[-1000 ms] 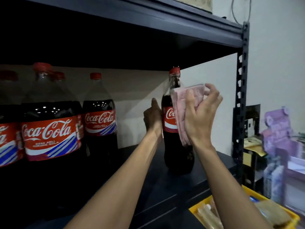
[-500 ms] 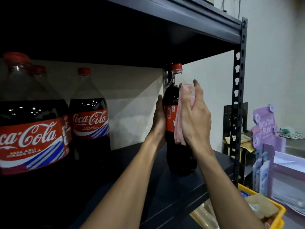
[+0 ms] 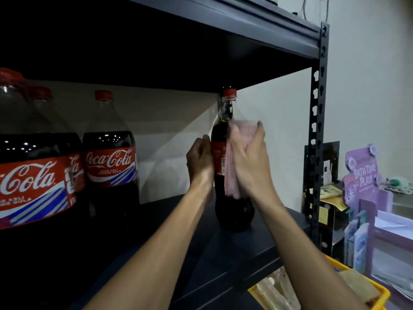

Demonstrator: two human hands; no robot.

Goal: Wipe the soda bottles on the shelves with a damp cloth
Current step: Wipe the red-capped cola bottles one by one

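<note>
**Coca-Cola bottle (image 3: 233,217) under the cloth, right end of shelf**

I see it standing upright on the dark metal shelf (image 3: 223,253), well apart from the other Coca-Cola bottles (image 3: 110,162) lined up on the left. My left hand (image 3: 200,159) curls round its left side at label height. My right hand (image 3: 250,162), blurred, cups a folded pink cloth (image 3: 231,175) against its right side, thumb and fingers curved over the cloth. A yellow tray (image 3: 380,294) sits at lower right.
</note>
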